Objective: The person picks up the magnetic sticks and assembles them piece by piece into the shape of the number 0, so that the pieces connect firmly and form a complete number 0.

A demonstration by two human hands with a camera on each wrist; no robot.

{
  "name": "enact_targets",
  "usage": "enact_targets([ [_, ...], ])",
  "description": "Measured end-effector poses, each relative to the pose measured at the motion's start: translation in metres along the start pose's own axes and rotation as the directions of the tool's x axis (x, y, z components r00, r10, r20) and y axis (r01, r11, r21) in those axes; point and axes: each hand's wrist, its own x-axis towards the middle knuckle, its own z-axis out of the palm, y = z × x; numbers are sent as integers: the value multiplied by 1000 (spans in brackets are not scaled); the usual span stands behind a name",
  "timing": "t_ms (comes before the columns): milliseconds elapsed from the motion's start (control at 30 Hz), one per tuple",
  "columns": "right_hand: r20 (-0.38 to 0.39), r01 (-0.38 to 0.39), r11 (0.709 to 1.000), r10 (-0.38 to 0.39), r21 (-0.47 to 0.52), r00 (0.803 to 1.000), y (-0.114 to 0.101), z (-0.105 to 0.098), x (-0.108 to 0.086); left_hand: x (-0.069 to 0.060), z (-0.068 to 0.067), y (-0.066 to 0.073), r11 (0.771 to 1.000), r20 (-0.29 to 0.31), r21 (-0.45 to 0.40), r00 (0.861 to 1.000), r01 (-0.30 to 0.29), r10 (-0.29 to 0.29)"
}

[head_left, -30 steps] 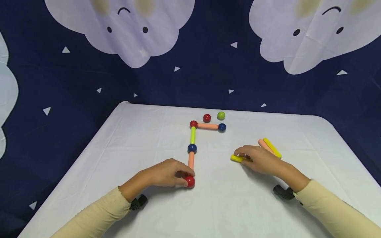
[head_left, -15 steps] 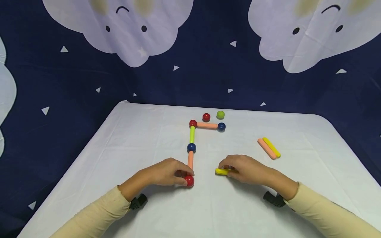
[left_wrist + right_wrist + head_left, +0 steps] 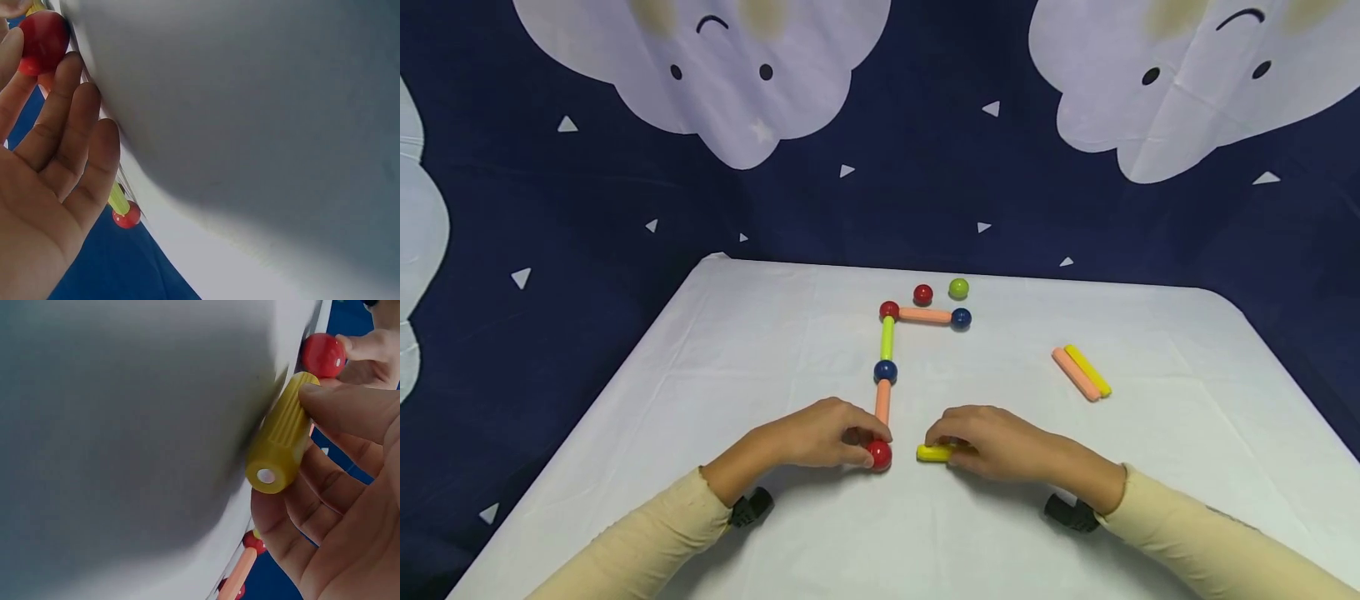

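My left hand (image 3: 827, 435) holds a red ball (image 3: 879, 455) between thumb and fingers at the near end of a chain of balls and rods. From that ball an orange rod (image 3: 883, 404) runs back to a blue ball (image 3: 886, 371). A lime-green rod (image 3: 887, 337) links it to another red ball (image 3: 889, 311), where an orange rod (image 3: 925, 315) turns right to a blue ball (image 3: 961, 318). My right hand (image 3: 1000, 443) pinches a yellow rod (image 3: 281, 434), ribbed, with a round metal spot in its end. The rod's tip points at the held red ball, a small gap apart.
A loose red ball (image 3: 922, 294) and a green ball (image 3: 958, 288) lie behind the chain. To the right, an orange rod (image 3: 1076, 374) and a yellow rod (image 3: 1088, 370) lie side by side on the white-covered table (image 3: 1180, 467). A dark blue cloth (image 3: 917, 200) hangs behind.
My right hand has brought the yellow rod left and nearer to me, from beside the two loose rods to close by the held red ball. The left hand stays in place.
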Motion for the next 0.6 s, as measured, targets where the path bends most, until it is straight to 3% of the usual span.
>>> enact_targets([
  [333, -9, 36, 999, -36, 22, 999, -11, 4, 7, 1, 0, 2, 1000, 3, -5, 1000, -6, 6],
  [600, -11, 21, 998, -20, 54, 1000, -15, 8, 11, 2, 1, 1, 1000, 5, -17, 1000, -13, 13],
])
